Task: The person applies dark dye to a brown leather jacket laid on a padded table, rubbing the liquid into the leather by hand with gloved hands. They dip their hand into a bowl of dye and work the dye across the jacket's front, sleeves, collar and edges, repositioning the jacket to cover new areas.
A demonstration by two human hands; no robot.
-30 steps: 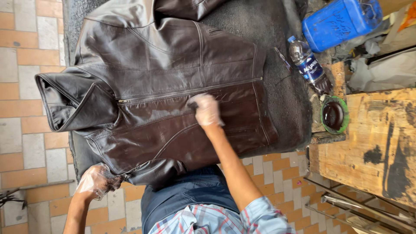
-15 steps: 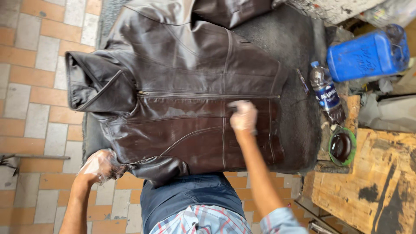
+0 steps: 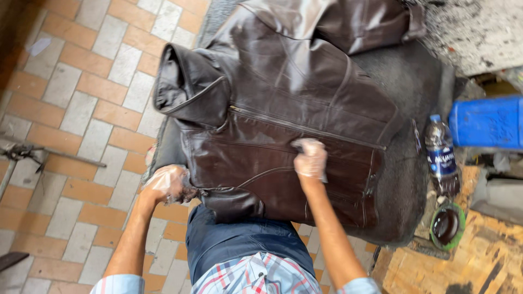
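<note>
Head view: brown leather jacket (image 3: 294, 125) spread flat on grey mat (image 3: 408, 92), zip closed, collar toward left hand side. Right hand (image 3: 310, 159), clear glove, fingers curled over pale cloth, pressed on jacket front just below zip. Left hand (image 3: 168, 184), gloved, fingers closed on jacket edge near sleeve. Beyond right fingers, well apart: plastic bottle (image 3: 440, 155), blue canister (image 3: 487, 121), green dish of dark liquid (image 3: 448, 226).

A dark brown leather jacket (image 3: 289, 120) lay spread on a grey mat (image 3: 406, 163). The right hand (image 3: 310, 159), gloved in clear plastic, pressed its front; the left hand (image 3: 168, 184) gripped its shoulder edge.
</note>
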